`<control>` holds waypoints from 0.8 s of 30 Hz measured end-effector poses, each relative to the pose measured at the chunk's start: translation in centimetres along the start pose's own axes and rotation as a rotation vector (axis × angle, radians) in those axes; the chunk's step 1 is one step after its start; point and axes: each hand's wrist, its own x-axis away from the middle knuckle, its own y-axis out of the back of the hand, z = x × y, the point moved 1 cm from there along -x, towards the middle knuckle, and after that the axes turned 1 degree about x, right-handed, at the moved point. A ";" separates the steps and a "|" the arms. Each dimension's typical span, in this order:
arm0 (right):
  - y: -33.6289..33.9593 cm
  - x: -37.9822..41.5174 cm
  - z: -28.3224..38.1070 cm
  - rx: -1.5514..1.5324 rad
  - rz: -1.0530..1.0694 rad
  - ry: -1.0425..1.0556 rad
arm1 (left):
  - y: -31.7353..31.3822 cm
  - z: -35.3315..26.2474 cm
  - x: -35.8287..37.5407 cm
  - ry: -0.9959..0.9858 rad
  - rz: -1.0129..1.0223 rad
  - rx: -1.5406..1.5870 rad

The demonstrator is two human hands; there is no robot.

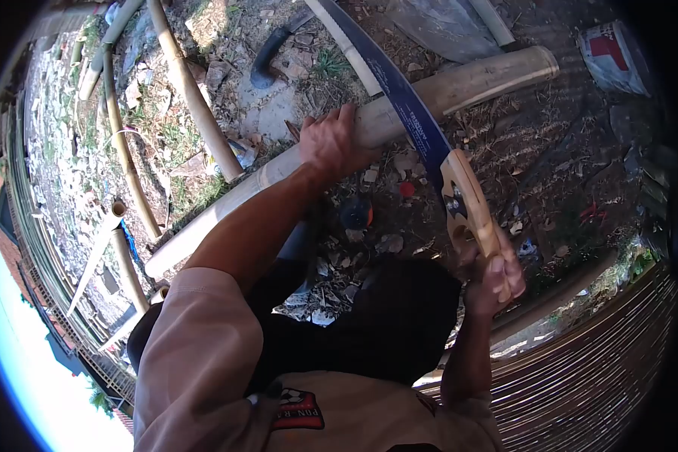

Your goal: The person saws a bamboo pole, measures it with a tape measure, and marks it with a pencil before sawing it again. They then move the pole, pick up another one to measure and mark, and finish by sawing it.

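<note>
Left hand point(331, 143) is pressing down on thick bamboo pole point(354, 143) lying across the ground; right hand point(493, 275) is gripping handsaw point(422, 135) by its wooden handle, blade lying across pole; depth of cut cannot be told; pole looking undivided

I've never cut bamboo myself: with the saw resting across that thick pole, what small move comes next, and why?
Probably a steady stroke of the saw along its length. Its blade already lies across the bamboo pole, the right hand grips the wooden handle, and the left hand pins the pole beside the blade.
</note>
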 end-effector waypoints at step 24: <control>8.0 -3.4 -6.0 1.204 0.935 -0.342 | -2.4 1.7 3.8 -0.282 -0.419 0.102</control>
